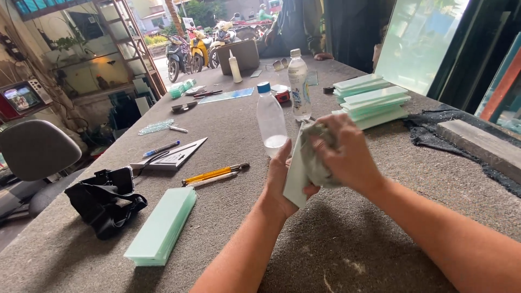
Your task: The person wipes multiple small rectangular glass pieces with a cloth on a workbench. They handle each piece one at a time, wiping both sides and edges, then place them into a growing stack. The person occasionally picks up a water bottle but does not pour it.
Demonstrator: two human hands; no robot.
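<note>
Looking down from the head camera, we find both hands raised together just above the grey felt-covered table [380, 217], a little right of centre. The left hand [285, 182] is closed around the lower end of a small pale glass strip [296, 176], which it holds upright with its thumb side toward us. The right hand [347, 157] is clenched on a crumpled grey cloth [317, 154] and presses that cloth against the upper part of the strip, so cloth and glass are touching. We cannot tell how far the fingers wrap behind the strip.

At 12 o'clock from the hands, just beyond them, stands a clear plastic bottle with a blue cap [270, 120], a little liquid at its bottom. A second bottle with a white cap [299, 84] stands just behind it at 1 o'clock. At 2 o'clock lie several stacks of pale green glass strips [372, 100], well apart from the hands. At 8 o'clock another stack of green glass strips [163, 225] lies flat near the table edge, with a black strap bundle [106, 201] beside it at 9 o'clock. Between that stack and the hands, at 10 o'clock, we note a yellow-handled tool [214, 173], and farther out a set square [173, 154] with a blue pen [161, 148]. A dark cloth [434, 133] lies at 3 o'clock along the right edge.
</note>
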